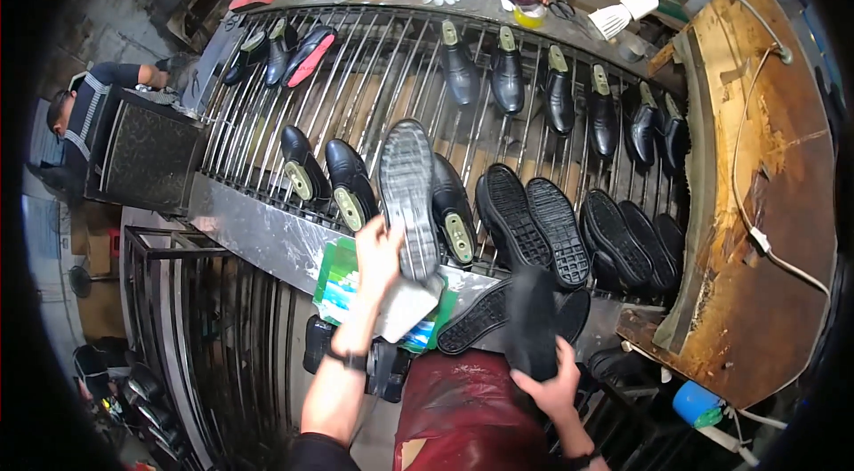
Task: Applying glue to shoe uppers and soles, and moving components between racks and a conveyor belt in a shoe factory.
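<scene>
My left hand point(377, 256) is closed on the edge of a shiny grey-black shoe sole point(407, 191), its treaded face turned up. The sole is tilted over the rack's near edge, beside black shoes with pale lasts in them. My right hand point(553, 384) grips the lower end of another black shoe sole point(531, 324), which is blurred by motion. Under my left hand is a white block-like thing point(413, 311), partly covered, on a green and blue printed sheet point(338, 280). A loose treaded black sole point(476, 318) lies between the sheet and my right hand.
The metal roller rack point(374, 71) carries several black shoes, one with a pink-red sole point(313, 60). More black soles point(559, 231) lie at its near right. A wooden panel point(756, 204) with a lamp point(623, 16) stands right. Two other people sit beyond the rack and at left.
</scene>
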The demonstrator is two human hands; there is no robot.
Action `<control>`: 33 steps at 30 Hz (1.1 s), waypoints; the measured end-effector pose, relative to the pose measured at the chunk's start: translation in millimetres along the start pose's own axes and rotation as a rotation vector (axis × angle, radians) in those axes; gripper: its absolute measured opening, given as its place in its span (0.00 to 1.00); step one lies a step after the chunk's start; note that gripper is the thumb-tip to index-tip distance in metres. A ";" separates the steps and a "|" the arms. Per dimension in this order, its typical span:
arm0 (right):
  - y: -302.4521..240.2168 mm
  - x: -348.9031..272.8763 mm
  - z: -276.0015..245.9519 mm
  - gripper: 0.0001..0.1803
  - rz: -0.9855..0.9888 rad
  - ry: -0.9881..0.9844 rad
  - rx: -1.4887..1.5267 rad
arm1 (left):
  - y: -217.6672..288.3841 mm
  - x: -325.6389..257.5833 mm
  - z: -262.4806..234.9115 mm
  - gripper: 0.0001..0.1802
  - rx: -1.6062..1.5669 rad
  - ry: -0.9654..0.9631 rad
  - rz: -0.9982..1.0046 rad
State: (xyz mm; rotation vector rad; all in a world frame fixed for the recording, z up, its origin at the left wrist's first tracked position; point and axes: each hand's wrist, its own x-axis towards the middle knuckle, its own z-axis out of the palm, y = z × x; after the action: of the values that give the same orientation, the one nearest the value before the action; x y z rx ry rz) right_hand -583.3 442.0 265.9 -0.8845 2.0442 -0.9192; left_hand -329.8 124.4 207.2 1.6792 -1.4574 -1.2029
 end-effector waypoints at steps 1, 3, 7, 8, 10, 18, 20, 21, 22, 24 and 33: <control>-38.8 37.2 19.7 0.57 -0.016 -0.114 -0.032 | 1.7 30.5 5.7 0.14 -0.124 0.032 -0.064; -88.6 102.5 79.7 0.59 0.084 -0.173 -0.148 | -37.8 80.6 3.7 0.14 -0.502 0.053 -0.311; -117.9 209.2 172.9 0.65 0.022 -0.157 -0.429 | -73.7 107.1 14.4 0.25 -0.357 0.149 -0.481; -121.9 229.1 186.0 0.67 0.033 -0.216 -0.491 | -68.0 106.7 21.1 0.29 -0.398 0.125 -0.502; -137.8 245.4 209.7 0.70 0.049 -0.350 -0.536 | -67.6 103.2 17.0 0.23 -0.417 0.134 -0.526; -53.5 193.1 168.1 0.43 -0.316 -0.116 -0.275 | -25.6 66.0 3.0 0.36 0.273 0.087 -0.344; -37.8 149.0 98.2 0.37 -0.059 -0.102 -0.131 | -9.5 7.3 32.4 0.37 0.516 0.313 0.035; -29.4 126.1 64.9 0.34 0.197 -0.066 -0.012 | 42.5 -36.0 40.4 0.27 0.317 0.285 0.174; 20.6 107.0 42.8 0.35 0.200 0.091 -0.035 | 44.3 -70.5 49.7 0.22 0.312 0.045 0.246; 115.8 63.3 17.2 0.43 0.270 0.273 -0.204 | 14.8 -142.8 80.4 0.29 0.528 -0.331 0.136; 214.6 35.8 52.9 0.71 0.626 0.297 -0.574 | -48.6 -191.4 106.6 0.42 1.007 -0.496 0.166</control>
State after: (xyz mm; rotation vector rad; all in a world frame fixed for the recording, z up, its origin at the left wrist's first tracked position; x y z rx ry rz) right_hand -620.4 506.3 54.6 -0.3239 2.6736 -0.1166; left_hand -403.0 332.8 167.4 1.8267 -2.7683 -0.8492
